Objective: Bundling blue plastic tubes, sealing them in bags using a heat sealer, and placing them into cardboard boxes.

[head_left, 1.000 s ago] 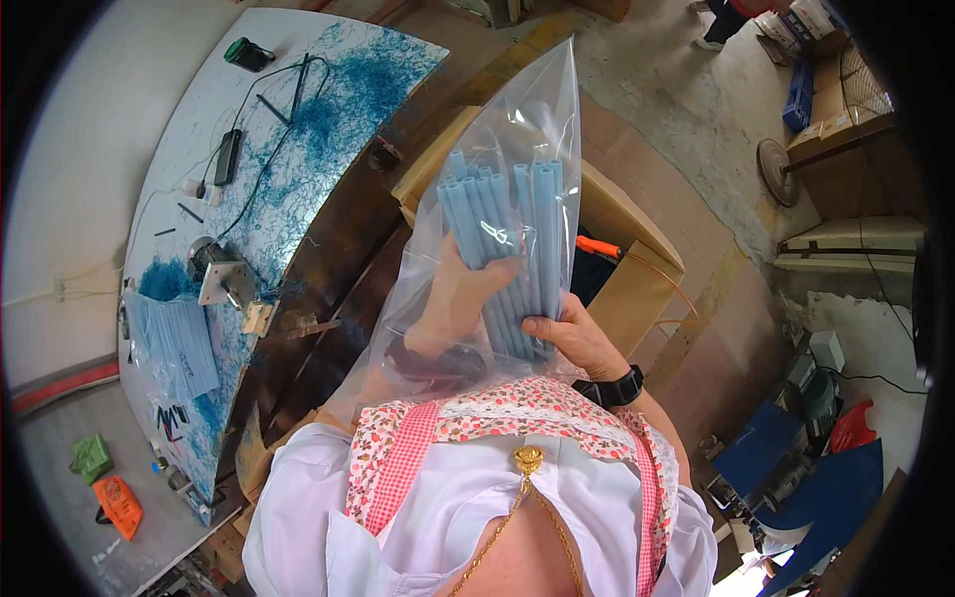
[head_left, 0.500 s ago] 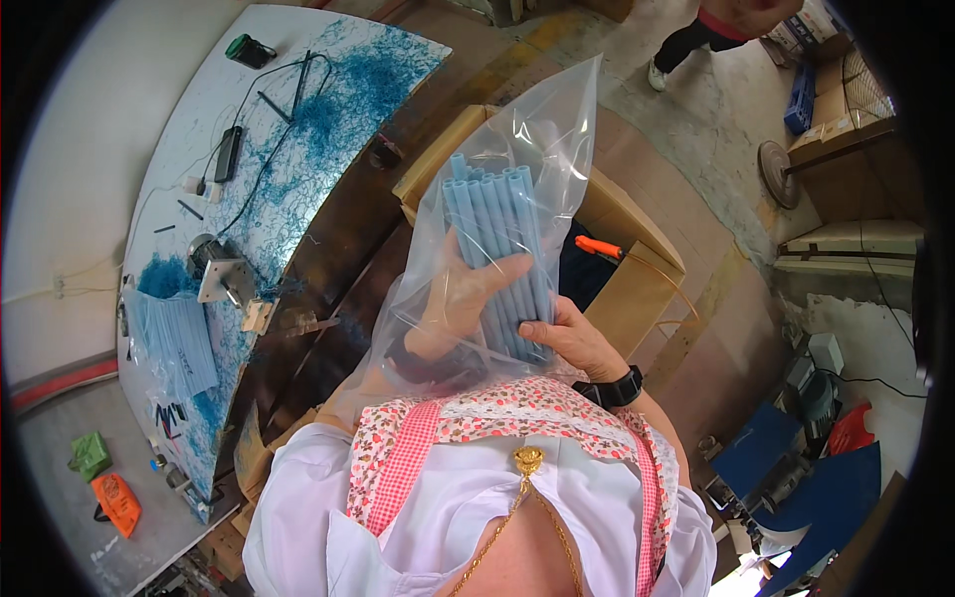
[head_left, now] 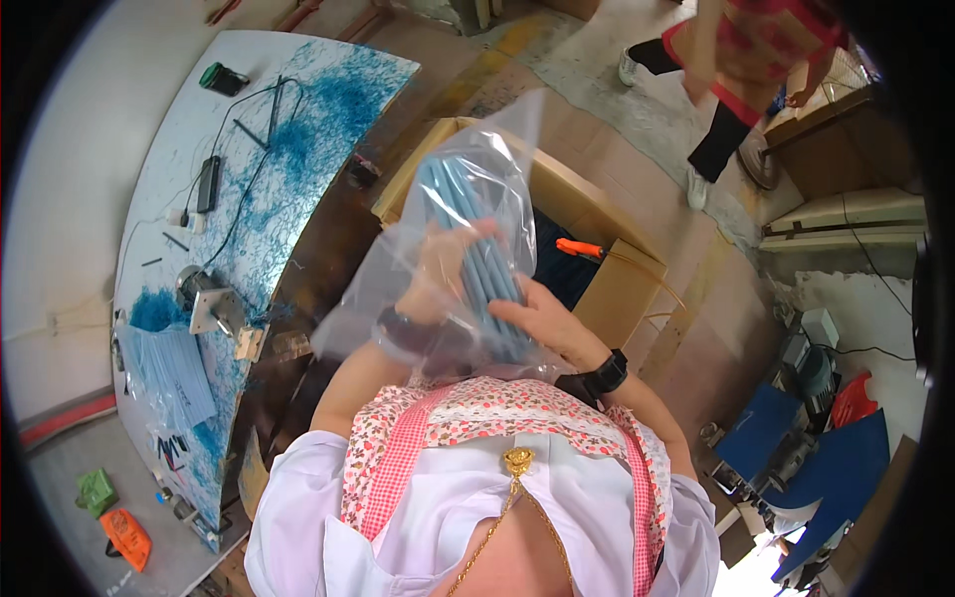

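Observation:
A bundle of several light-blue tubes (head_left: 455, 191) stands inside a clear plastic bag (head_left: 370, 284) in front of my chest, tilted with its top toward the left. My left hand (head_left: 438, 269) reaches within the bag, its fingers wrapped round the bundle's left side. On the right side, my right hand (head_left: 547, 320) is closed round the lower part of the bundle from outside the film. Folds and glare blur the tubes' lower ends.
Behind the bag stands an open cardboard box (head_left: 587, 199) with an orange-handled tool (head_left: 579, 248). At left, a white table (head_left: 214, 129) carries blue shavings, a motor (head_left: 204, 298) and more bagged tubes (head_left: 169, 363). Another person (head_left: 746, 60) walks at the upper right.
The bag and tubes have moved left and tilted further, both hands moving with them. The bag's open top has sagged. The other person has come further into view.

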`<state>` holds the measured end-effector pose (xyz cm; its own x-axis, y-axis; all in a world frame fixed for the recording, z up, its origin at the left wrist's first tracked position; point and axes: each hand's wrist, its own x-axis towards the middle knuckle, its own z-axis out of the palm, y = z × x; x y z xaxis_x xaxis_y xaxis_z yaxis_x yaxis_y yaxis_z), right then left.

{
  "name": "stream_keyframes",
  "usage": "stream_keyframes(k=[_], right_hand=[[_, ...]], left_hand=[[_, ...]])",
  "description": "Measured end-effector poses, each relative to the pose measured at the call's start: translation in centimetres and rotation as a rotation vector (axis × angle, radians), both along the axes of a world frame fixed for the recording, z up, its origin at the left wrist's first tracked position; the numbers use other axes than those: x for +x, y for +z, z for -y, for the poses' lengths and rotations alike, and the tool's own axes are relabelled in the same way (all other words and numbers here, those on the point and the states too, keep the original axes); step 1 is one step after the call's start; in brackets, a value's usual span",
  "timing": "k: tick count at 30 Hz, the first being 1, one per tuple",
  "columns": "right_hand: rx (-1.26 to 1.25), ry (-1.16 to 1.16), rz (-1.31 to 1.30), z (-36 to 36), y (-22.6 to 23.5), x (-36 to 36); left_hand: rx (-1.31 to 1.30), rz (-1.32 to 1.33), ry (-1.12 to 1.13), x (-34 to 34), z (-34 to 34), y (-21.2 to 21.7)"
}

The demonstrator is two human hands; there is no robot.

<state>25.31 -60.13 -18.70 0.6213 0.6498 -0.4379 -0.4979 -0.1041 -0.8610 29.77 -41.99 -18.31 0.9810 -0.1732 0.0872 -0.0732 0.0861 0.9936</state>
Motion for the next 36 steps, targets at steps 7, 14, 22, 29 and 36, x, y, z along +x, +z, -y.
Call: stream_keyframes(k=[7,14,22,29,36], right_hand=[[0.014,-0.487,-0.18,3.8,-3.8,-1.0],[-0.087,-0.767,-0.043,11.3,-12.5,-1.9],[-0.379,-0.408,0.263,9.4,-12.9,0.1],[-0.311,-0.186,0.321,1.8,-8.5,4.2],[-0.382,-0.048,0.391,-9.8,-8.8,4.5]], left_hand=[[-0.48,-0.856,0.087,8.3,-1.1,-13.5],[0.964,-0.03,-0.034,5.6,1.6,-17.8],[0.222,-0.331,-0.209,-7.4,-6.8,-0.4],[0.094,-0.484,0.869,-20.7,-25.7,4.8],[0.749,0.063,1.501,-29.0,-45.3,17.9]])
